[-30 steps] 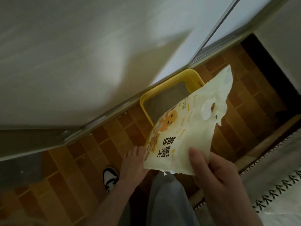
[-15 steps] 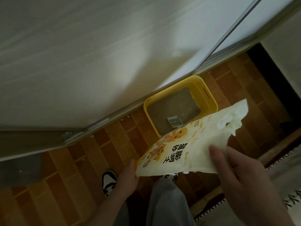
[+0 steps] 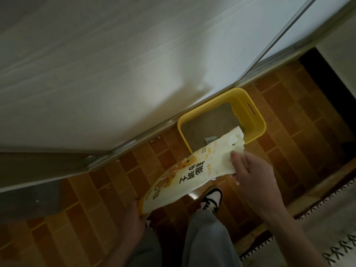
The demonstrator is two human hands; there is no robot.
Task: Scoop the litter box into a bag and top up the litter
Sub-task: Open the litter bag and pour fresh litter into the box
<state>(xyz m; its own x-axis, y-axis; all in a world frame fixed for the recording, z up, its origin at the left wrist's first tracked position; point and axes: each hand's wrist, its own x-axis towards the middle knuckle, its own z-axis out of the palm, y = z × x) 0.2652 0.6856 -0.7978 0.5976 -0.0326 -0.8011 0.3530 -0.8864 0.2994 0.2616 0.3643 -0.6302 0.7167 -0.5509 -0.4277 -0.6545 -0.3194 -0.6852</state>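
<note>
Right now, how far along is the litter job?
Topping up is in hand: the left hand grips the litter bag at its bottom, the right hand near its top, the mouth aimed over the yellow litter box. No litter visibly pours yet. The scoop lies inside; whether scooping is finished cannot be told.

Litter bag now lies lower and flatter than a second ago — far open end tipped down over the near right corner of the yellow litter box, near end dropped toward the left. Left hand sits nearer and lower, under the bag's near bottom corner. Right hand has shifted to the bag's right edge close to the opening, fingers curled over it. Scoop in the box, hidden a second ago, clear half a second ago — now mostly covered by the bag. Right shoe now shows.
</note>
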